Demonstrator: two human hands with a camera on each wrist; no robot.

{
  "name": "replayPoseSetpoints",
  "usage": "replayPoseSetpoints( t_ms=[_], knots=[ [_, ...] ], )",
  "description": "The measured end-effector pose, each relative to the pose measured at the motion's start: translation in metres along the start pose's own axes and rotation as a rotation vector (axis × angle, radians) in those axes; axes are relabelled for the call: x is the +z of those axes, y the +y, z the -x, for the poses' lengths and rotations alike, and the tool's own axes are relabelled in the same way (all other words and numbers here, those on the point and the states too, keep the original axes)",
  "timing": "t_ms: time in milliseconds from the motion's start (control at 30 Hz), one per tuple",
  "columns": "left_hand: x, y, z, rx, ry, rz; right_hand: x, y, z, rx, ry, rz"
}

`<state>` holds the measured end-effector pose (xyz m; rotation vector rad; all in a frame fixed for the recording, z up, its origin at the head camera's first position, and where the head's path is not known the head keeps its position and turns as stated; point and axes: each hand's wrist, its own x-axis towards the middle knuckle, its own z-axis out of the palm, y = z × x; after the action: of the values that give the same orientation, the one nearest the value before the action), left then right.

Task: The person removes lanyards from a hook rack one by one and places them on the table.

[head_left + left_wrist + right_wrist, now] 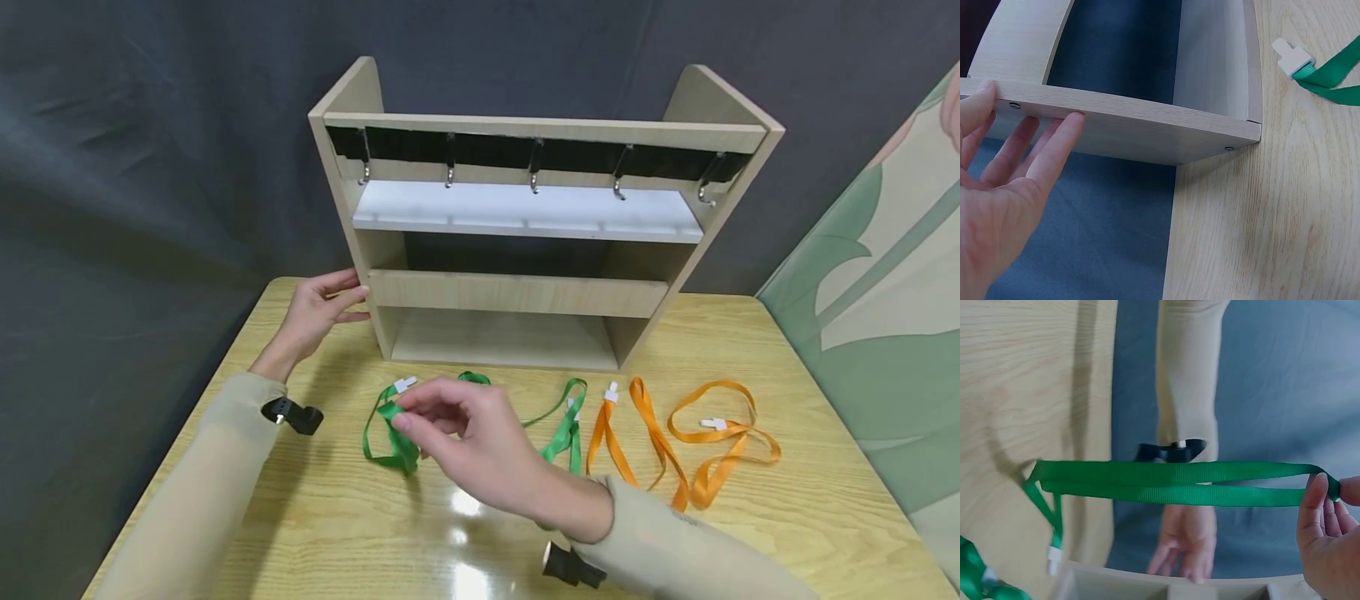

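Note:
My right hand [480,442] pinches one end of a green lanyard [403,450] between thumb and fingertips, above the table in front of the rack. In the right wrist view the lanyard's doubled ribbon [1147,481] stretches away from the fingers, and its white clip [1054,559] hangs at the far end. My left hand [311,312] rests against the left side of the wooden rack [517,292]. Its fingers are extended along the outer panel [1135,134], with the thumb at the front edge.
Several metal hooks [535,167] line a black strip across the rack's top. On the table [360,533] lie another green lanyard [562,437] and orange lanyards [660,433] at the right. Dark cloth [150,167] hangs behind, and a patterned cloth [892,308] borders the right.

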<state>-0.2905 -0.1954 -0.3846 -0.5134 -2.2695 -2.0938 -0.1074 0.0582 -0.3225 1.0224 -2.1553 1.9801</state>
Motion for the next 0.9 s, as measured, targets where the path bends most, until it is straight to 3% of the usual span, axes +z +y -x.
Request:
replayPoseSetpoints(
  t_ms=[133, 533, 900],
  knots=[
    [0.000, 0.000, 0.000, 0.008, -0.011, 0.015, 0.000, 0.012, -0.003, 0.069, 0.001, 0.043],
    [0.000, 0.002, 0.001, 0.004, -0.011, 0.007, 0.005, 0.058, -0.022, 0.156, 0.059, 0.100],
    [0.000, 0.000, 0.001, 0.021, -0.017, 0.009, 0.011, 0.096, -0.040, 0.349, 0.122, 0.107]
  ],
)
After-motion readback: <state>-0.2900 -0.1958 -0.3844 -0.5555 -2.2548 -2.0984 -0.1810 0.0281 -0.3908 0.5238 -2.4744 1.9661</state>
